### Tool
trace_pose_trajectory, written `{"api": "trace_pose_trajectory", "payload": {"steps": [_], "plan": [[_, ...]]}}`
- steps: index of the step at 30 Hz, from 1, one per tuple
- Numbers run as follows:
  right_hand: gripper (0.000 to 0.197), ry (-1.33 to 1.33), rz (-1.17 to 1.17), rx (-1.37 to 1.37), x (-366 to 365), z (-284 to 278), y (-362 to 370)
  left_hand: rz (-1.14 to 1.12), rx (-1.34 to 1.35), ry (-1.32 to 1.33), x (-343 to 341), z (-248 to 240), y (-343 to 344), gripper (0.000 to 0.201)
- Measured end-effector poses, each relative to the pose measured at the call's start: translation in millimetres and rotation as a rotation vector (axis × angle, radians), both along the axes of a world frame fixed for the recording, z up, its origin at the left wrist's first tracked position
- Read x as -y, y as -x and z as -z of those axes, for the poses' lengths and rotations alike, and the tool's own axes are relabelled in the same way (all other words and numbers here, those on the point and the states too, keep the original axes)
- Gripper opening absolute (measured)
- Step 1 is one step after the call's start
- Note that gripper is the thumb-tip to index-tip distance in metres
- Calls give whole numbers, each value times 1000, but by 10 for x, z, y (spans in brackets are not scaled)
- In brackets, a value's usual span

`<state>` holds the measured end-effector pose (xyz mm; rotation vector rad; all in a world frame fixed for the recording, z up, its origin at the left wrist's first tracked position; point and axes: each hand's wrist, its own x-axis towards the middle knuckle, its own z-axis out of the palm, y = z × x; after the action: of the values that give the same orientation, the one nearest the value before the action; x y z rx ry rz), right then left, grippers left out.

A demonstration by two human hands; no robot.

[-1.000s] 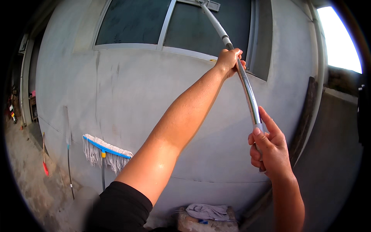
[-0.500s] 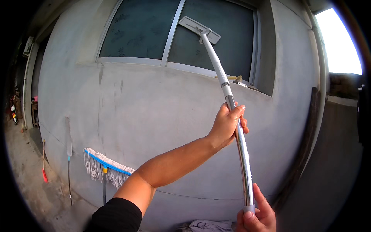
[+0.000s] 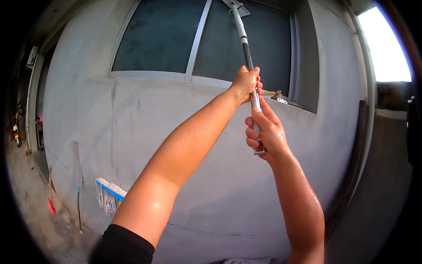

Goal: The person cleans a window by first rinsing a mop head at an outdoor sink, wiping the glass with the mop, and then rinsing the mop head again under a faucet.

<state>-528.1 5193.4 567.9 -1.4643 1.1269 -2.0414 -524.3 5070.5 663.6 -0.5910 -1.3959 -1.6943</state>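
Note:
Both my hands are wrapped round the silver pole of a flat-head window mop (image 3: 239, 27). My left hand (image 3: 246, 84) is closed on the shaft, higher up. Just below it, my right hand (image 3: 266, 131) grips the lower end, whose grey end cap sticks out under the fingers. At the top of the pole the light grey flat head lies against the right pane of a dark window (image 3: 220, 57), partly cut off by the upper edge of the view. Wet spots shine on both forearms.
Under the window runs a sill holding a yellow-handled item (image 3: 273, 93). A string mop with a blue bar (image 3: 110, 188) leans upside down at the lower left. A long-handled tool (image 3: 78, 193) and a red-ended stick (image 3: 51, 206) rest against the grey wall (image 3: 145, 114).
The mop has gone up the pane, its head now partly out of view. Both hands have risen; my right hand has come up close beneath the left.

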Motion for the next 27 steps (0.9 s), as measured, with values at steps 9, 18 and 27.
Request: {"api": "trace_pose_trajectory", "payload": {"steps": [9,18,27], "plan": [[38,279,-239,265,-379,262,206,-420,260,209,-606,-57,322,23],[32,359,-303,404,-425,417,446,-552,459,467,-943,-15,689,29],[39,44,-115,521,-1402,1719,65,148,375,338,-1330,1524,376,50]]}}
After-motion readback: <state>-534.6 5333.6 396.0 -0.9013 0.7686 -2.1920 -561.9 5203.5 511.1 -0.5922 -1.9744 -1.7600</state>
